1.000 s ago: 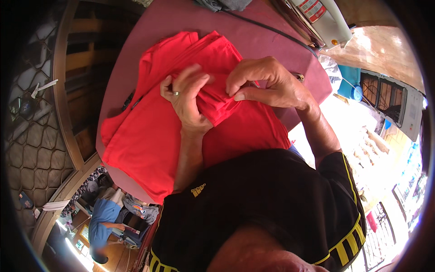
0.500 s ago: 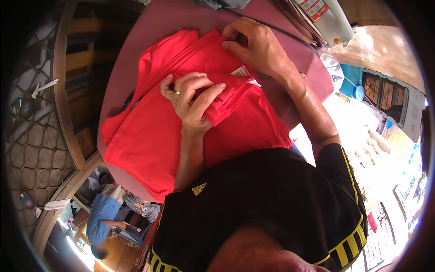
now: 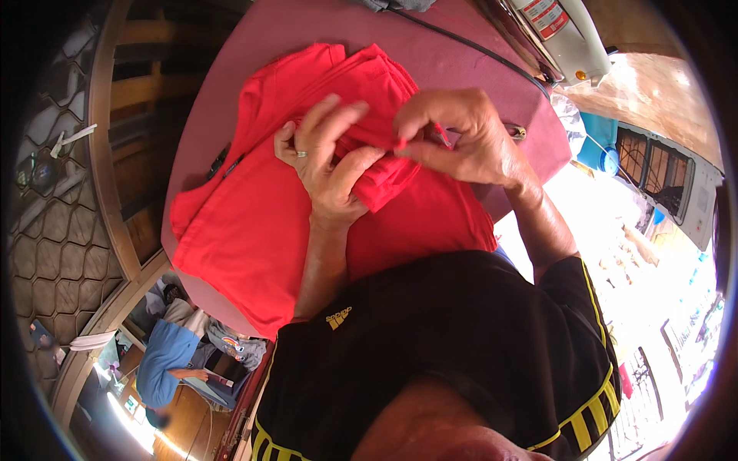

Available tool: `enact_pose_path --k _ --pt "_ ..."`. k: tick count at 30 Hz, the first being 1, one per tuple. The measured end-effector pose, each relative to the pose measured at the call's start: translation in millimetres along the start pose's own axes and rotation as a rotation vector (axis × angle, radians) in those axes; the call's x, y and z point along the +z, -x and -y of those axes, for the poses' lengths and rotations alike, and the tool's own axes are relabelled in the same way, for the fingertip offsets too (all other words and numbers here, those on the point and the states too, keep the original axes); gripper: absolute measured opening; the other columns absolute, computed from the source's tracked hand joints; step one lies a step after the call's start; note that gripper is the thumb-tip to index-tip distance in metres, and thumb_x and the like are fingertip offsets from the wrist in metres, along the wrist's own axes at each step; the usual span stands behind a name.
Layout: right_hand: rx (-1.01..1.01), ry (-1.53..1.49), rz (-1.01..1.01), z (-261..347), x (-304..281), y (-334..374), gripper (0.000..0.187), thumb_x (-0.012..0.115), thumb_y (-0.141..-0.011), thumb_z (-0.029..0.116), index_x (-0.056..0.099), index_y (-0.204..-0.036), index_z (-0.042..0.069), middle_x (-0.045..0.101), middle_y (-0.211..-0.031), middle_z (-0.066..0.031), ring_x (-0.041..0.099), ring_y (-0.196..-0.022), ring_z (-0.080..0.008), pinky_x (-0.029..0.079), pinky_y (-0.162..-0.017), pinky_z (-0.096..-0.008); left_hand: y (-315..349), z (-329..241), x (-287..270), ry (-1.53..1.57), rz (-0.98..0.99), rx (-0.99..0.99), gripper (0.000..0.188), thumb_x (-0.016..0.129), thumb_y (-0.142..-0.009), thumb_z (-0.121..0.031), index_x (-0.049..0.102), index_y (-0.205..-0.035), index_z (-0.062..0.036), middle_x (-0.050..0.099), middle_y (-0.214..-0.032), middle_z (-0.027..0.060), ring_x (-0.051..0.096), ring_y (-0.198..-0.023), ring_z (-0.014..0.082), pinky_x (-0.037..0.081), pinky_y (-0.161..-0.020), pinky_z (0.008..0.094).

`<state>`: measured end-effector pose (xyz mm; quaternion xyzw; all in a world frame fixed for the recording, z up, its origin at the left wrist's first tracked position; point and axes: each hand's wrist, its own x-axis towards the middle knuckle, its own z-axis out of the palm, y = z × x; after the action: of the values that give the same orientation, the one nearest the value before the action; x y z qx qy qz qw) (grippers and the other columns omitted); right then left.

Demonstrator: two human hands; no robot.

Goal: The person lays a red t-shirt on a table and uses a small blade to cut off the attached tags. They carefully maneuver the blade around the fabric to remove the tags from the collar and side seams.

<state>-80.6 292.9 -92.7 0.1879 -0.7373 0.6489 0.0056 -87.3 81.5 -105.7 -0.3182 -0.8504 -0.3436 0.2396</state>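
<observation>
A bright red fabric garment point(image 3: 246, 246) lies in loose folds over the table in front of me, its lower edge reaching my body. My left hand point(image 3: 329, 173), a ring on one finger, is closed on a bunched, folded part of it; the thumb presses on top and the other fingers are partly raised. At the right end of this bunch, my right hand point(image 3: 469, 138) pinches the fabric edge between thumb and forefinger. A bit of red shows through the gap between its fingers. Beyond both hands more red folds are spread.
The maroon tabletop point(image 3: 292, 27) carries a black cable point(image 3: 477, 54) and a white machine point(image 3: 573, 38) at the far right. A small dark object point(image 3: 219, 163) lies by the garment's left edge, and a small metallic piece point(image 3: 516, 132) beside my right wrist. A person in blue point(image 3: 165, 357) is at lower left.
My right hand has come down and nearer from beyond the bunch to pinch its right end. The white tags there are now covered. My left forefinger and middle finger have lifted.
</observation>
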Motion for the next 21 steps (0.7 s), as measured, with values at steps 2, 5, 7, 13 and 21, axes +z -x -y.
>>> enact_pose_path --k 2,5,7,13,21 --pt "0.002 -0.097 0.081 -5 -2 4 0.013 0.077 -0.082 0.002 0.069 -0.092 0.002 0.071 -0.087 -0.0056 0.064 -0.073 -0.0105 0.049 -0.062 -0.0249 8 6 -3 -0.042 0.080 0.049 0.017 0.072 -0.078 -0.041 0.074 -0.082 -0.0246 0.071 -0.100 -0.0046 0.065 -0.109 0.0199 0.021 -0.112 0.0476" --pt "0.141 -0.256 0.008 -18 -9 -2 0.014 0.076 -0.083 0.003 0.071 -0.096 0.002 0.072 -0.085 -0.0040 0.068 -0.072 -0.0118 0.052 -0.061 -0.0267 11 8 -3 0.002 0.067 0.024 0.021 0.072 -0.079 -0.044 0.074 -0.082 -0.0239 0.071 -0.095 -0.0054 0.065 -0.107 0.0190 0.021 -0.112 0.0492" --pt "0.109 -0.028 -0.128 -32 -7 -15 0.016 0.076 -0.087 0.010 0.069 -0.098 0.000 0.070 -0.083 -0.0046 0.064 -0.072 -0.0105 0.051 -0.063 -0.0267 10 8 -4 -0.004 0.077 0.028 0.022 0.071 -0.080 -0.044 0.074 -0.084 -0.0226 0.071 -0.095 -0.0050 0.066 -0.106 0.0187 0.021 -0.112 0.0497" --pt "0.254 0.323 -0.145 -34 1 -42 0.022 0.076 -0.087 0.016 0.067 -0.098 -0.002 0.064 -0.074 -0.0060 0.057 -0.065 -0.0112 0.049 -0.061 -0.0303 2 -2 -4 0.071 0.059 -0.084 0.024 0.068 -0.082 -0.040 0.076 -0.091 -0.0195 0.070 -0.093 -0.0042 0.065 -0.104 0.0176 0.020 -0.112 0.0489" --pt "0.158 0.432 -0.184 -39 7 -46 0.018 0.074 -0.085 0.012 0.065 -0.093 -0.001 0.061 -0.071 -0.0071 0.057 -0.062 -0.0154 0.047 -0.058 -0.0323 5 5 -4 -0.014 0.091 -0.001 0.025 0.067 -0.081 -0.040 0.076 -0.092 -0.0196 0.067 -0.095 -0.0042 0.063 -0.104 0.0193 0.023 -0.110 0.0470"
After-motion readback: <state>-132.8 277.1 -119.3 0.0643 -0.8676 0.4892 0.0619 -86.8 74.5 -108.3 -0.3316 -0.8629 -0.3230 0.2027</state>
